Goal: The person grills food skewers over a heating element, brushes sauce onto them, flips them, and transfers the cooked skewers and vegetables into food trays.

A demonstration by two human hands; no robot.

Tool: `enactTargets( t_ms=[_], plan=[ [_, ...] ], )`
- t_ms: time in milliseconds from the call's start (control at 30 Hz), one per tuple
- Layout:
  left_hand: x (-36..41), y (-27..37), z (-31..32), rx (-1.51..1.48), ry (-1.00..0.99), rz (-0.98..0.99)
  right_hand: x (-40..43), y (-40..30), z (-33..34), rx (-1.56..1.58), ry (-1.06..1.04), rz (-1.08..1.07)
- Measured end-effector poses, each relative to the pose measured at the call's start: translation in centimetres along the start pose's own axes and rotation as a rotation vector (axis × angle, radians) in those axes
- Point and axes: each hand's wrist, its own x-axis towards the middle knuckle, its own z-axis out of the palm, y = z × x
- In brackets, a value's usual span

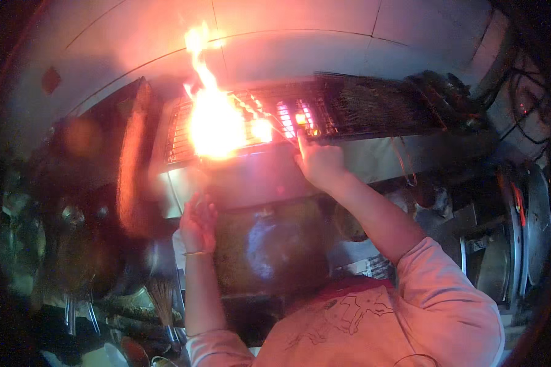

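Note:
Large bright flames (216, 124) rise from the left half of a grill with a wire grate (177, 133). My right hand (321, 163) is at the grill's front edge, right of the fire. It grips a thin rod-like utensil (284, 133), which slants up and left over the grate; glare hides its far end. Beyond that hand, glowing heating elements (285, 120) show through the grate. My left hand (199, 222), with a band at the wrist, is in front of the grill's left corner. Its fingers are slightly apart, with nothing seen in them.
A metal ledge (252, 179) runs along the grill's front, with a wire utensil (405, 163) hanging over it at right. A dark board or tray (284, 247) lies before me. A brush (160, 296) and several utensils sit at lower left. A tiled wall (298, 50) stands behind the flames.

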Motion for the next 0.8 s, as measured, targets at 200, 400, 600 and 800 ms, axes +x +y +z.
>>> enactTargets(
  t_ms=[200,400,600,800],
  plan=[
    [0.0,0.5,0.4,0.004,-0.011,0.126,0.8,-0.6,0.2,-0.044,-0.015,-0.012],
    [-2.7,0.1,0.4,-0.080,0.235,0.447,0.7,-0.9,2.9,1.217,0.135,0.089],
    [-6.8,-2.4,3.4,0.204,0.112,0.604,0.1,-4.0,3.4,2.268,-0.401,0.486],
    [-6.3,-4.9,9.5,0.484,-0.105,0.300,-1.1,-1.2,3.3,2.096,-0.364,0.506]
  ],
)
